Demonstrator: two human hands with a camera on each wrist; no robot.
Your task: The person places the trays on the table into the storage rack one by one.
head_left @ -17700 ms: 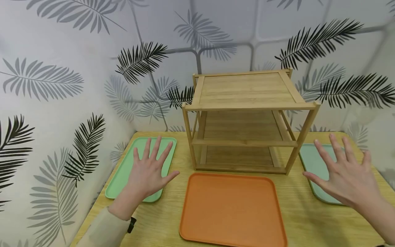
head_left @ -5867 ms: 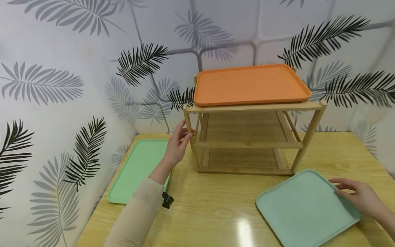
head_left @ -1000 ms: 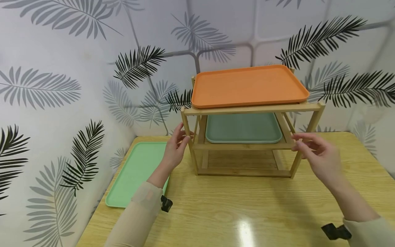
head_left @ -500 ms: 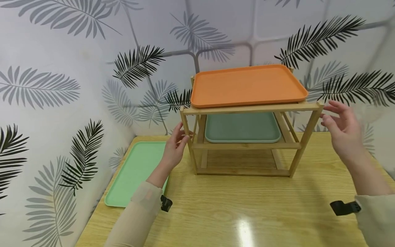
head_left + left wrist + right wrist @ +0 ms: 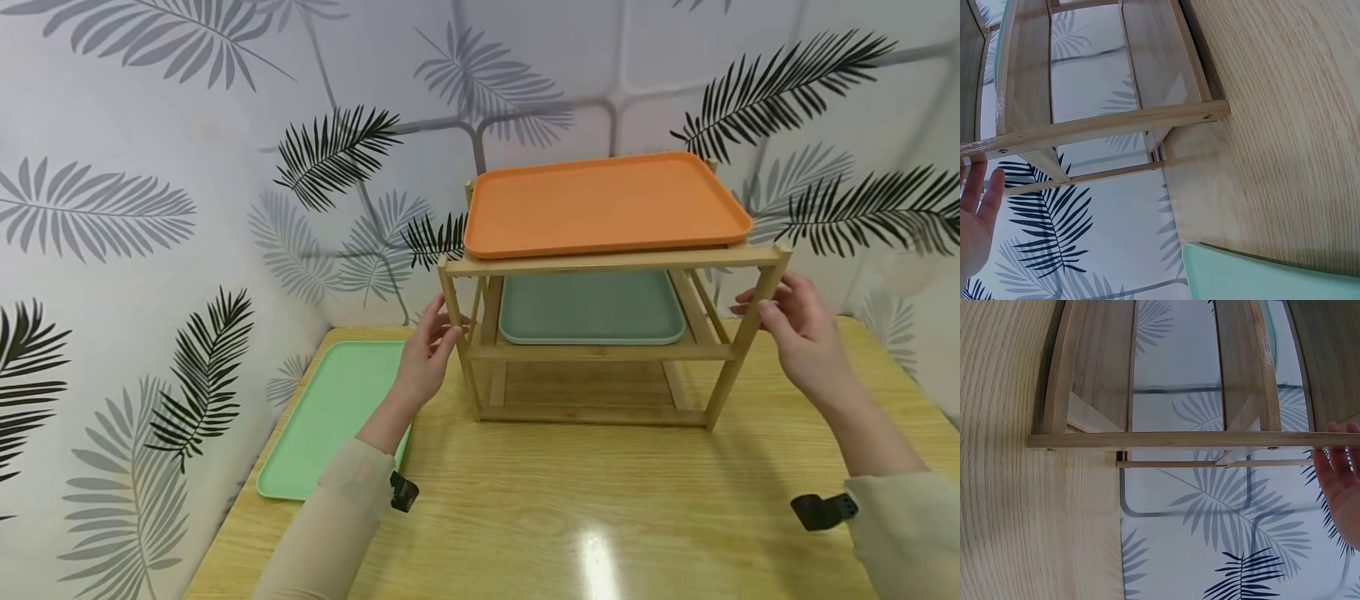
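A three-tier wooden shelf rack [image 5: 596, 353] stands on the table. On its top tier lies an orange tray [image 5: 607, 205], its front edge at the front rail. A grey-green tray [image 5: 592, 308] lies flat on the middle tier; the orange tray and top tier hide its back part. My left hand [image 5: 422, 358] holds the rack's left front post, thumb in front and fingers behind. On the other side my right hand [image 5: 813, 342] holds the right front post in the same way; in the right wrist view, fingertips [image 5: 1335, 427] show past the post.
A light green tray [image 5: 330, 417] lies on the wooden table [image 5: 540, 508] left of the rack, partly under my left forearm in view. The rack's bottom tier [image 5: 585, 385] shows bare wood. A leaf-patterned wall covering [image 5: 225, 150] rises behind and at the left.
My right hand went from the middle rail's right end out and up beside the rack, then came in to the right front post. The left hand and the trays stay put.
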